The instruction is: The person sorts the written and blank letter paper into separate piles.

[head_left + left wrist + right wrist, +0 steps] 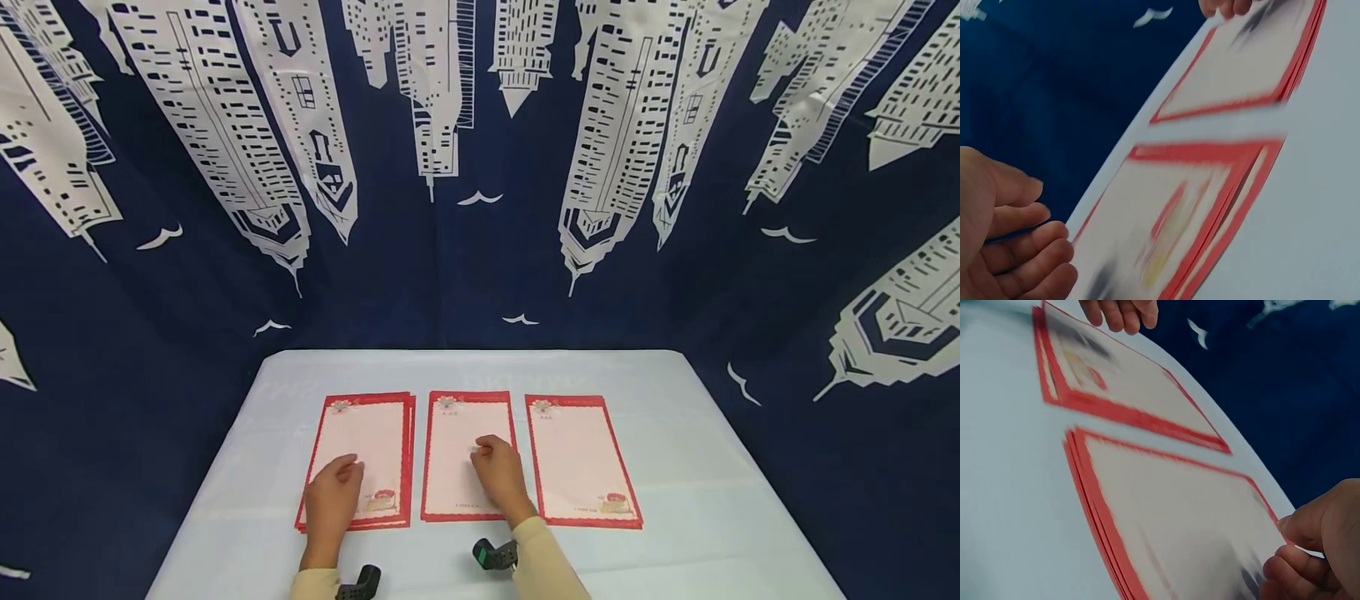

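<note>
Three stacks of red-bordered paper sheets lie side by side: a left stack (378,437), a middle stack (452,467) and a right stack (577,458). My left hand (333,496) is over the left part of the left stack, fingers loosely bent with nothing between them. Over the right half of the middle stack is my right hand (501,475), its fingers loosely curled and holding nothing visible. In the right wrist view the thumb and fingers (1300,565) overlap the sheets' far edge. Flower and cake-like prints decorate the sheets' corners.
A white-covered table (697,508) carries the stacks, with narrow gaps between them. Behind and beside it hangs a dark blue cloth (480,267) printed with white buildings and birds. Black straps with camera mounts (495,554) sit at both wrists.
</note>
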Tool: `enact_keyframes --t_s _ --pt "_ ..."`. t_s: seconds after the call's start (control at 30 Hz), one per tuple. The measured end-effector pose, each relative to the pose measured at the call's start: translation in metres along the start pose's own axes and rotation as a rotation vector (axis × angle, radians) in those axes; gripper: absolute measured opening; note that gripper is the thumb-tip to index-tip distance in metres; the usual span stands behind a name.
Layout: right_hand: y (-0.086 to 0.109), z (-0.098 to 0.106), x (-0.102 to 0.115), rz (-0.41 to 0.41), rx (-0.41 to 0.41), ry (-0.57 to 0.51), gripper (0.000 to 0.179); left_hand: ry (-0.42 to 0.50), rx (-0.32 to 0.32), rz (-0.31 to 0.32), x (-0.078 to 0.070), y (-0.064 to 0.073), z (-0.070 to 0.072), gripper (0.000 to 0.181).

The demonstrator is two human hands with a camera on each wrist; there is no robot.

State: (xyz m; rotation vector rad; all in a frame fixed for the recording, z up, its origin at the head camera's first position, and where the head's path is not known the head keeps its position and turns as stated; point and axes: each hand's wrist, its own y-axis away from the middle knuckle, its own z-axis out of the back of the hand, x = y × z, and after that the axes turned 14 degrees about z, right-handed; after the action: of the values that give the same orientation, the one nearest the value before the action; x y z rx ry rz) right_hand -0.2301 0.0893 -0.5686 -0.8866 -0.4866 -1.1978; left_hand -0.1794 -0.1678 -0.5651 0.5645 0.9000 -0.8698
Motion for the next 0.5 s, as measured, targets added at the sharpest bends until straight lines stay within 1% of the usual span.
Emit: enact_keyframes --t_s 0.07,0.17,0.33,0.37,0.47,0.5 --pt "0.003 0.01 -0.007 -0.028 -0.016 0.028 0.021 0.011 0.07 -0.002 -0.007 0.005 -0.008 0.03" --pt "0.008 0.024 -0.015 -0.063 -0.033 0.068 0.023 0.02 0.155 -0.003 -0.017 0.012 -0.021 0.033" --pt "0.014 0.037 -0.023 -0.123 -0.028 0.14 0.028 -0.02 0.282 -0.046 -0.028 0.022 -0.042 0.042" --pt "0.015 0.038 -0.024 -0.136 -0.02 0.15 0.029 -0.032 0.303 -0.053 -0.029 0.024 -0.045 0.043" --pt "0.018 0.038 -0.026 -0.152 0.004 0.154 0.029 -0.076 0.336 -0.095 -0.034 0.029 -0.054 0.045" --pt "0.019 0.038 -0.026 -0.151 0.009 0.15 0.029 -0.088 0.342 -0.094 -0.035 0.03 -0.056 0.046"
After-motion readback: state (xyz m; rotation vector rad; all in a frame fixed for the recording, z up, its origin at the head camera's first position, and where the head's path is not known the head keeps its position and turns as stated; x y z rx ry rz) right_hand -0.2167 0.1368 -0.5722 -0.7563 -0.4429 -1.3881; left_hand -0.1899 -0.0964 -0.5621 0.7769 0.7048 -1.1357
